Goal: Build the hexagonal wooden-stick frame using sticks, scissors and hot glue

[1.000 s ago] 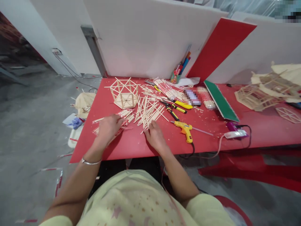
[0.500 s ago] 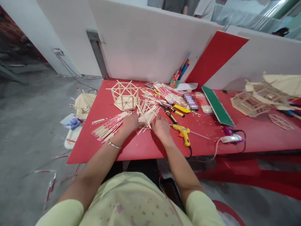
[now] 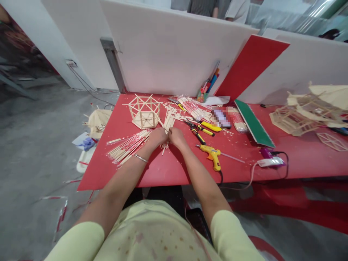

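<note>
A bundle of thin wooden sticks [image 3: 170,119] is gathered between my two hands, fanning out beyond and below them. My left hand [image 3: 160,136] is closed around its left side, with the fingers partly hidden. From the right, my right hand [image 3: 175,137] closes on the same sticks, close against the left. Behind my left hand stands a hexagonal stick frame [image 3: 144,112] with a flat wooden base. Left of my left wrist lie several sticks in torn clear wrappers [image 3: 126,148]. More loose sticks are scattered behind the bundle.
Right of my hands lie pliers [image 3: 196,132], a yellow-handled cutter [image 3: 210,125] and a yellow glue gun [image 3: 213,156] with its cord. Farther back are a pen cup [image 3: 201,95] and a phone [image 3: 221,117]. A green board [image 3: 254,123] and a larger wooden model [image 3: 293,116] stand to the right.
Both hands have come together, the right moving left and the left slightly right. The spread pile of sticks between them is now squeezed into a narrow bundle.
</note>
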### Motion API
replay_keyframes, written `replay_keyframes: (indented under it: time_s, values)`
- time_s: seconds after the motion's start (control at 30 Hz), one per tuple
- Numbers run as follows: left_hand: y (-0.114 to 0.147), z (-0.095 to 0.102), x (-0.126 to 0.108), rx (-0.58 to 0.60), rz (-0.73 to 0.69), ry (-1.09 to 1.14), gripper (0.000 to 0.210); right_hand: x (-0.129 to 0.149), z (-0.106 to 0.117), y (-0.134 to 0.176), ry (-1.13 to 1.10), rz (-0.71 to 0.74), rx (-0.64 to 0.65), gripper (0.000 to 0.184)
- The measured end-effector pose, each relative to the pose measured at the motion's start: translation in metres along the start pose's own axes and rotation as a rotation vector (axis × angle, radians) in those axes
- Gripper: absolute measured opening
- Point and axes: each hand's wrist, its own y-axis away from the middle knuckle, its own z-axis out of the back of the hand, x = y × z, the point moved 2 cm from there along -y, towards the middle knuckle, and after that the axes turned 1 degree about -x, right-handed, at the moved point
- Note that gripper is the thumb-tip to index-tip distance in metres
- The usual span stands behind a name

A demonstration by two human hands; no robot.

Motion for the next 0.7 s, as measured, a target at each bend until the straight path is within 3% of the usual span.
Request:
replay_keyframes:
  time_s: [0.17, 0.5, 0.7]
  values:
    - [-0.009, 0.002, -0.001, -0.016, 0.026, -0.027, 0.043, 0.001, -0.001, -0.009, -0.030, 0.012, -0.013, 0.035]
    - [0.015, -0.011, -0.012, -0.004, -0.052, -0.102, 0.042, -0.008, 0.005, 0.032, -0.031, -0.036, 0.000, 0.041]
    - [0.003, 0.000, -0.012, 0.014, -0.054, -0.093, 0.042, -0.002, 0.003, 0.012, -0.036, -0.049, -0.030, 0.038]
